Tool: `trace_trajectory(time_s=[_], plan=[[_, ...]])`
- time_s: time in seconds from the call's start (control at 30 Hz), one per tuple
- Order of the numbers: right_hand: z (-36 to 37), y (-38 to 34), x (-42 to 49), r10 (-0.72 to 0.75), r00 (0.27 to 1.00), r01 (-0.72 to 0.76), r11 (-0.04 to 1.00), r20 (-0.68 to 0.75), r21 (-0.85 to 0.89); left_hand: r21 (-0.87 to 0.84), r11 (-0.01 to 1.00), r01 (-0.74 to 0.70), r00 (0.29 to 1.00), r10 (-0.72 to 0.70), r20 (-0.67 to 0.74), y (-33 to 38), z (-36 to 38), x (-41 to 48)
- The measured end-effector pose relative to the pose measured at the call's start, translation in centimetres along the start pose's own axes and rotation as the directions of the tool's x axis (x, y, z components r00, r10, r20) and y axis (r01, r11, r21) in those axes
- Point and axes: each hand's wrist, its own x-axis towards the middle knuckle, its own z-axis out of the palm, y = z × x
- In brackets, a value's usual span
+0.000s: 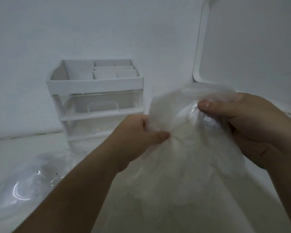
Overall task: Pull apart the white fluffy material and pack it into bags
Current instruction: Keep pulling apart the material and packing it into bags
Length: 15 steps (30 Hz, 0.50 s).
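The fluff was held at centre frame as one mass, its long axis running from the hands toward the lower edge. The left hand was closed on a tuft at the mass's left flank, thumb pinched against curled fingers. The right hand was closed on the clear bag, film gathered under the thumb, at the upper right of the mass. The bag was located directly right of the left-hand grip, with fluff between them; whether its mouth was spread could not be told. A drawer unit was placed behind at centre left, a second bag was laid at lower left, and a tray was propped at upper right; none was judged to obstruct the path
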Motion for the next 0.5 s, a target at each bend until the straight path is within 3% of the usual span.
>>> trace_trajectory(time_s=[0.17, 0.3, 0.4, 0.5], plan=[[-0.8, 0.4, 0.3, -0.01, 1.0, 0.011, 0.958, 0.002, -0.286, -0.011, 0.996, 0.092, 0.99, -0.091, 0.112, 0.2, -1.2, -0.2], [-1.2, 0.6, 0.5, 0.037, 0.999, -0.028, 0.964, 0.028, -0.266, 0.202, 0.972, 0.122, 0.956, -0.17, 0.239, -0.4, -1.8, 0.0], [-2.2, 0.7, 0.7, 0.024, 0.999, -0.037, 0.939, -0.042, -0.341, 0.326, 0.929, 0.177, 0.895, -0.29, 0.339, -0.8, -2.4, -0.2], [-3.0, 0.9, 1.1, 0.007, 0.992, -0.057, 0.913, -0.124, -0.404, 0.429, 0.87, 0.244, 0.87, -0.392, 0.299, -1.5, -3.8, -0.1]])
